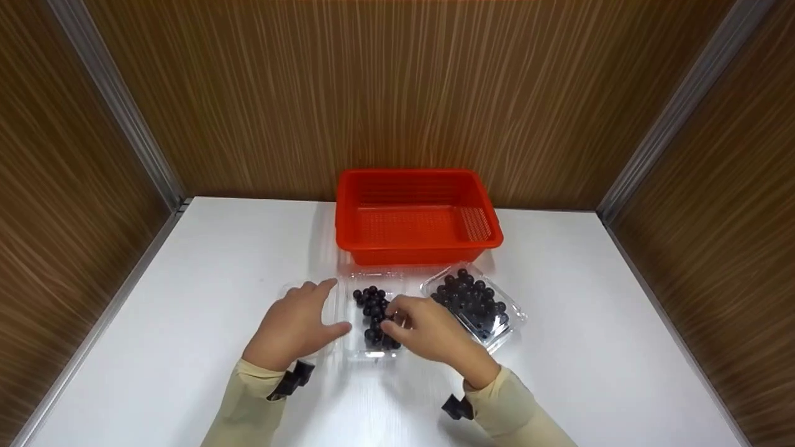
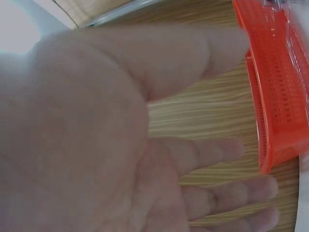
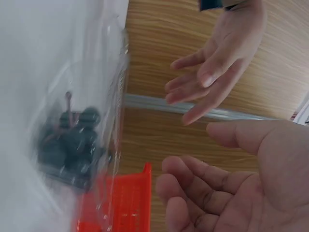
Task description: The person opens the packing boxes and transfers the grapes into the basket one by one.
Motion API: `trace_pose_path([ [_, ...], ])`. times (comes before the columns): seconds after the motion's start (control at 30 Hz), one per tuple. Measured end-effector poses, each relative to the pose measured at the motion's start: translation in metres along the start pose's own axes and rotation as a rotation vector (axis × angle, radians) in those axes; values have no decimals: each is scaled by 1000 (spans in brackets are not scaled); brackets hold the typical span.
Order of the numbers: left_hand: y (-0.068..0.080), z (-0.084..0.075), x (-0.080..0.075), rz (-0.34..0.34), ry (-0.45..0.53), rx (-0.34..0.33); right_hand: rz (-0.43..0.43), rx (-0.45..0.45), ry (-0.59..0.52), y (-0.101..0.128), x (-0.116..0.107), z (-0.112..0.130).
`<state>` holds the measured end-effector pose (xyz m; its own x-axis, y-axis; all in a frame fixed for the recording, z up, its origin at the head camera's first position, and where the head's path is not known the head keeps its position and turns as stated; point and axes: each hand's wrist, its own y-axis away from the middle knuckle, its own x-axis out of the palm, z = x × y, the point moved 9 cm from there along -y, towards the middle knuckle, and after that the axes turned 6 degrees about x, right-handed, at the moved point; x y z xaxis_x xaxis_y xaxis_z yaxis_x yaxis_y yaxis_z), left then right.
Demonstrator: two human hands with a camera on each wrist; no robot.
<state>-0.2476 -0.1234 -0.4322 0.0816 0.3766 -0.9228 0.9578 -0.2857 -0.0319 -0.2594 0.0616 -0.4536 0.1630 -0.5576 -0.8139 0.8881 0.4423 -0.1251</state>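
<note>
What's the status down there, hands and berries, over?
Left hand open, resting on the clear lid. Right hand reaching into the open berry box; grasp unclear. Second berry box beside it, red basket behind. Nothing in the way.

Left hand (image 1: 297,326): yours, fingers spread flat over the open lid (image 1: 310,310), at 9 o'clock of the blueberries (image 1: 374,316).
Right hand (image 1: 428,332): fingertips on those berries.
Second punnet (image 1: 475,304): at 3 o'clock.
Orange basket (image 1: 415,214): at 12 o'clock.
</note>
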Motion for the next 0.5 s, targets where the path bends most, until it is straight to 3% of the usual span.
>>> trace_pose_path([
  [0.13,0,2,13,60,16,-21,13,-22,39,0,9,10],
  [0.27,-2,1,22,90,33,-21,-8,-43,139,0,16,10],
  [0.5,-4,-4,36,141,28,-6,-14,-67,193,2,24,5],
])
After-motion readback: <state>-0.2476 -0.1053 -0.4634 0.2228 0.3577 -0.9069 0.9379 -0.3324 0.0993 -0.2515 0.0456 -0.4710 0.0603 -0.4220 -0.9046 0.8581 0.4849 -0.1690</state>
